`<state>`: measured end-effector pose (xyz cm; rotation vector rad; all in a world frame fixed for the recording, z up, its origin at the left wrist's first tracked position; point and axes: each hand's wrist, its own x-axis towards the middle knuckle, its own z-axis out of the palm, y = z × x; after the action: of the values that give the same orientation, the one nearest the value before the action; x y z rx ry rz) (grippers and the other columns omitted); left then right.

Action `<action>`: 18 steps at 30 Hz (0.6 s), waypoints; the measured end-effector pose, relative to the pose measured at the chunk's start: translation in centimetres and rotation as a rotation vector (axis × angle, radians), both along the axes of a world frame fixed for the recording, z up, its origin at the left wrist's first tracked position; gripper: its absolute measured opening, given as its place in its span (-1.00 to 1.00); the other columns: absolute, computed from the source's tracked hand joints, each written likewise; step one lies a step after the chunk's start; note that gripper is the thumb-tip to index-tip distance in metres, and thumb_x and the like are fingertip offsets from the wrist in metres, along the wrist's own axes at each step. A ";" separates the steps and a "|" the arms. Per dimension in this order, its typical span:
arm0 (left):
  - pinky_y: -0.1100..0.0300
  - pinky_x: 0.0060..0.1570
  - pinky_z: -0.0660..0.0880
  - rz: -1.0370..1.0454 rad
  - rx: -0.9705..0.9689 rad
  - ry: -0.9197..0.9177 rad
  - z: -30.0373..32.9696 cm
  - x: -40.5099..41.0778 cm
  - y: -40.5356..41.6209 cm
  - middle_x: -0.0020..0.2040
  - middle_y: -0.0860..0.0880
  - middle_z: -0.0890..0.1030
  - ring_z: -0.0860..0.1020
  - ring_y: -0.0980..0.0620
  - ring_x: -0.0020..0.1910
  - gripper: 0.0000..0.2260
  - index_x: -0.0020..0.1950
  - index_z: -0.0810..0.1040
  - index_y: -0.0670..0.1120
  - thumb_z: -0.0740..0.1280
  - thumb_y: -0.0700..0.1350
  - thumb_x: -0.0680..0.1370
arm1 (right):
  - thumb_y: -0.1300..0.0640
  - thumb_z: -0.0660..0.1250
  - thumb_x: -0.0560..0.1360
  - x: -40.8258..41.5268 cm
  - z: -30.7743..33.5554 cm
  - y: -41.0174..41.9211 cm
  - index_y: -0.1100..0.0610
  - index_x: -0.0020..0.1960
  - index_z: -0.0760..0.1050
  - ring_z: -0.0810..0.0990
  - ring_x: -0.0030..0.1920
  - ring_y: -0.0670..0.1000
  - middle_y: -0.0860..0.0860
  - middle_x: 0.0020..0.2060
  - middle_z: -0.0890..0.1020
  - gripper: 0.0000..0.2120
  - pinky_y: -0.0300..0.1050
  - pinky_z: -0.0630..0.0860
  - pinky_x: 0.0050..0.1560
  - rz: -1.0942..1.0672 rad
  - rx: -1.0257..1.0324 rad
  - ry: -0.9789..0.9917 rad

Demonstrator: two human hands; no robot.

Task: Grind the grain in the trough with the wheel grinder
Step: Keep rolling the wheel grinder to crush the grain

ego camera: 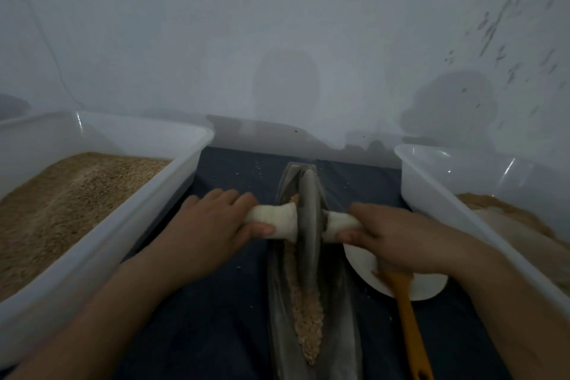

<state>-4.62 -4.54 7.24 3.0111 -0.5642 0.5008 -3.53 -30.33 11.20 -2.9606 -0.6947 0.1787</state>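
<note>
The left hand (212, 219) curls round the pale left handle (271, 220) of the wheel (310, 219), thumb under it and fingers over the top; the right hand (388, 237) grips the right handle (339, 224) the same way, thumb showing beneath. Both hands are clamped on the handles with no gap visible, and the picture is a little blurred around them. The wheel stands upright on its edge in the trough (339, 318), a long, dark, narrow trough running away from the person toward the wall. Grain (310, 318) lies in a line along the trough's groove, most of it on the near side of the wheel, with a little showing just past the left handle. Just right of the trough, partly under the right hand, is one white plate (425, 287), and one yellow-handled tool (408, 321) lies with its head on the plate and its handle pointing toward the person; its head is hidden by the hand. Two white plastic tubs flank the trough: the left tub (172, 194) holds a deep, sloping bed of tan grain, and the right tub (431, 191) holds a smaller heap. All of this rests on a dark blue cloth (216, 318), dotted with a few stray grains near the trough's far end. Behind stands a pale wall (277, 40), scuffed and flecked at the upper right, with shadows cast on it; the light is dim.
</note>
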 end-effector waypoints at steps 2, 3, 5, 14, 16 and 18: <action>0.10 -0.07 0.35 0.080 -0.005 -0.150 -0.9 0.5 -0.8 0.03 0.03 0.52 0.48 0.00 -0.01 -0.35 0.18 0.45 0.02 -0.21 0.36 0.44 | -0.21 0.03 0.56 1.0 -1.2 0.1 -0.07 0.03 0.31 0.44 -0.07 -0.09 -0.12 -0.10 0.43 -0.76 -0.18 0.28 -0.16 0.002 -0.058 -0.229; 0.06 -0.07 0.37 0.093 -0.022 -0.190 -1.1 0.6 -1.1 0.03 -0.03 0.55 0.50 -0.06 -0.02 -0.38 0.18 0.49 -0.02 -0.13 0.32 0.47 | -0.20 0.01 0.56 1.3 -1.8 0.1 -0.05 0.15 0.31 0.43 0.00 -0.06 -0.09 -0.02 0.44 -0.69 -0.16 0.28 -0.09 0.004 -0.097 -0.349; 0.06 -0.04 0.36 0.109 -0.028 -0.190 -1.2 0.8 -1.3 0.06 -0.04 0.54 0.50 -0.07 0.01 -0.42 0.21 0.48 -0.03 -0.08 0.30 0.49 | -0.21 0.00 0.56 1.7 -2.5 0.2 -0.02 0.26 0.27 0.39 0.06 -0.05 -0.08 0.07 0.43 -0.62 -0.16 0.24 -0.01 -0.010 -0.124 -0.471; 0.32 -0.16 0.40 -0.248 -0.161 0.407 2.3 -1.7 1.7 -0.15 0.16 0.48 0.46 0.24 -0.17 -0.51 -0.02 0.38 0.16 -0.05 0.46 0.33 | -0.31 0.06 0.49 -2.9 2.2 -0.3 -0.11 -0.09 0.31 0.41 -0.29 -0.22 -0.13 -0.28 0.43 -0.72 -0.34 0.29 -0.30 0.081 -0.098 0.219; 0.37 -0.19 0.39 -0.279 -0.212 0.499 2.8 -2.1 2.0 -0.18 0.15 0.50 0.48 0.24 -0.21 -0.53 -0.05 0.40 0.16 0.01 0.46 0.33 | -0.32 0.05 0.48 -3.5 2.7 -0.3 -0.12 -0.12 0.30 0.41 -0.29 -0.23 -0.12 -0.30 0.42 -0.71 -0.35 0.30 -0.28 0.095 -0.105 0.280; 0.36 -0.18 0.40 -0.242 -0.229 0.530 2.9 -2.1 1.7 -0.17 0.14 0.50 0.48 0.23 -0.21 -0.53 -0.05 0.41 0.15 0.01 0.45 0.31 | -0.29 0.06 0.50 -3.3 2.5 -0.2 -0.05 -0.04 0.35 0.42 -0.27 -0.20 -0.11 -0.27 0.44 -0.68 -0.34 0.31 -0.26 0.088 -0.076 0.265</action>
<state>-6.70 -2.79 10.16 2.6392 -0.7446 -0.2276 -6.82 -30.48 13.68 -2.8983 -0.7954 0.6039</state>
